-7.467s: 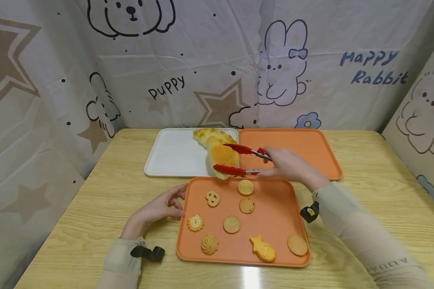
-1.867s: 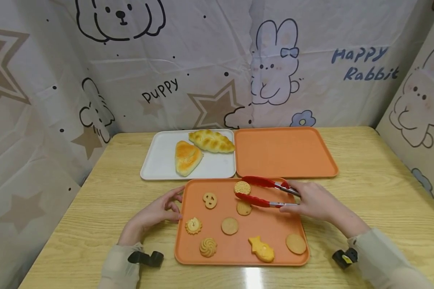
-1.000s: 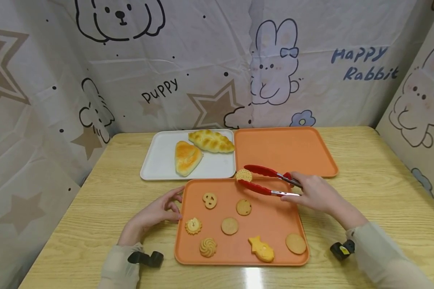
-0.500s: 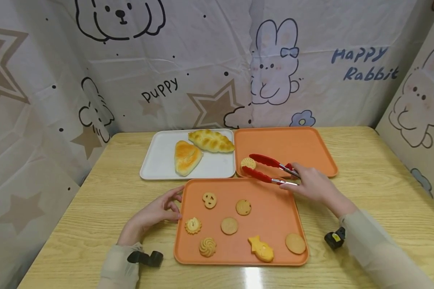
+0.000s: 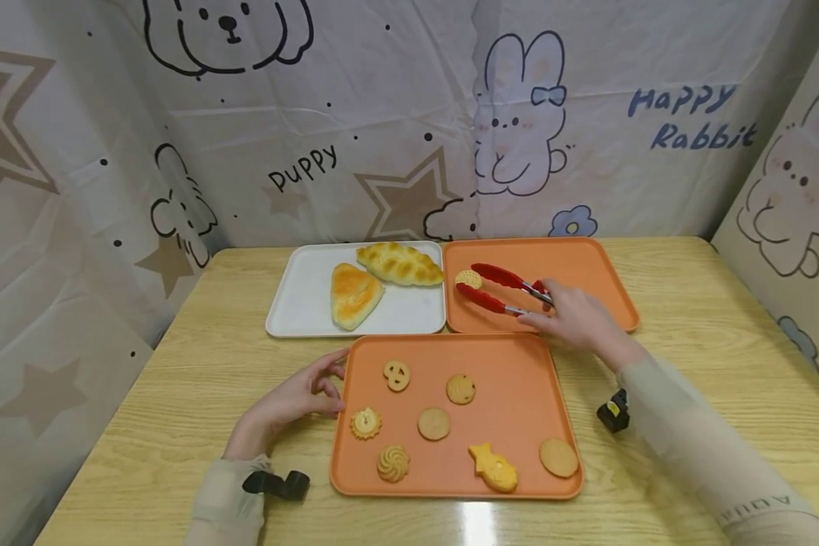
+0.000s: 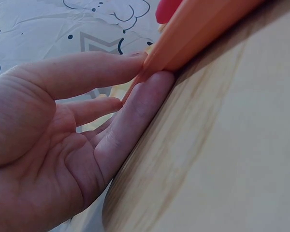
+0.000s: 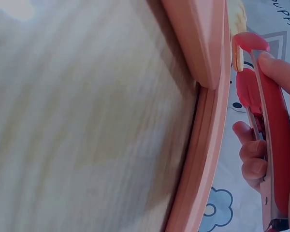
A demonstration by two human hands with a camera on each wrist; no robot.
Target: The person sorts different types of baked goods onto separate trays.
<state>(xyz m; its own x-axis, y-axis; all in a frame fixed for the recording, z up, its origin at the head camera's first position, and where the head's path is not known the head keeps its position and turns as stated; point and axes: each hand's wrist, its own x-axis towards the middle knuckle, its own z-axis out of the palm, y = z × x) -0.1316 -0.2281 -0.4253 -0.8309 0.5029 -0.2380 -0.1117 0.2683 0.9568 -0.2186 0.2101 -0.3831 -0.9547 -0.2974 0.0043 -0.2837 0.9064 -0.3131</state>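
My right hand point(image 5: 580, 315) grips red-tipped tongs point(image 5: 490, 302), their tips on either side of a round cracker dotted with holes point(image 5: 469, 280). The cracker appears over the left part of the back orange tray point(image 5: 553, 262); in the right wrist view the tongs point(image 7: 278, 140) show with its edge between their tips. My left hand point(image 5: 300, 394) touches the left rim of the front orange tray point(image 5: 512, 379). In the left wrist view, thumb and fingers point(image 6: 140, 99) lie extended along that rim point(image 6: 193, 43), one finger low by the tabletop.
The front tray bears several cookies, among them a pretzel-shaped one point(image 5: 397, 375), a swirl point(image 5: 393, 463) and a fish shape point(image 5: 494, 468). A white tray point(image 5: 300, 303) at back left holds a triangular bread point(image 5: 355, 296) and a braided one point(image 5: 400, 264). Printed cloth point(image 5: 396, 91) surrounds the table.
The tongs let the triangular bread go on the white tray, then took the dotted cracker from the front tray. My right hand has carried it back over the back orange tray. My left hand stays.
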